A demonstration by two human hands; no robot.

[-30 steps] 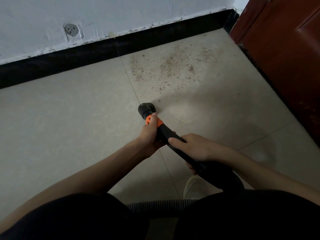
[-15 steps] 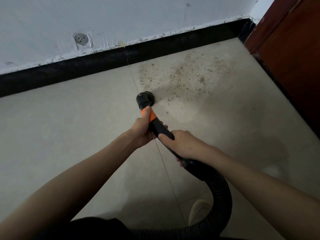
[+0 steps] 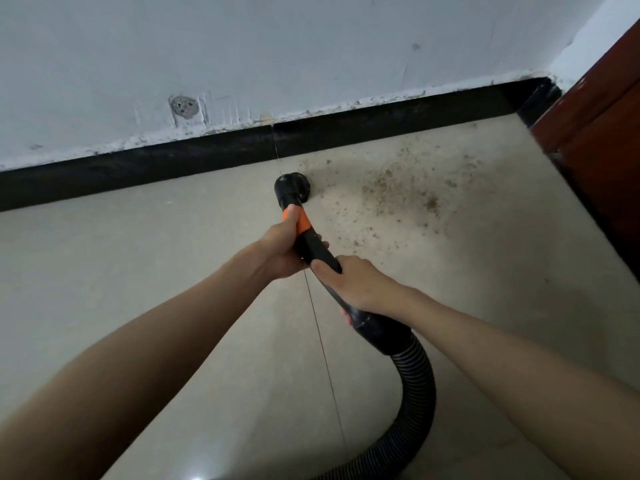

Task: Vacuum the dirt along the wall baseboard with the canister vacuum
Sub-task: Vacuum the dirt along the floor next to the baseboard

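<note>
The left hand (image 3: 284, 249) grips the black vacuum wand (image 3: 313, 249) at its orange band (image 3: 300, 221), thumb along the top; the right hand (image 3: 356, 285) is wrapped round the wand just behind, ahead of the ribbed hose (image 3: 417, 386). The round nozzle (image 3: 292, 188) rests on the tiled floor (image 3: 138, 271) near the black baseboard (image 3: 207, 152), at the left edge of the scattered brown dirt (image 3: 398, 192).

left hand (image 3: 282, 249) curled, right hand (image 3: 356, 284) curled — arms outstretched
</note>
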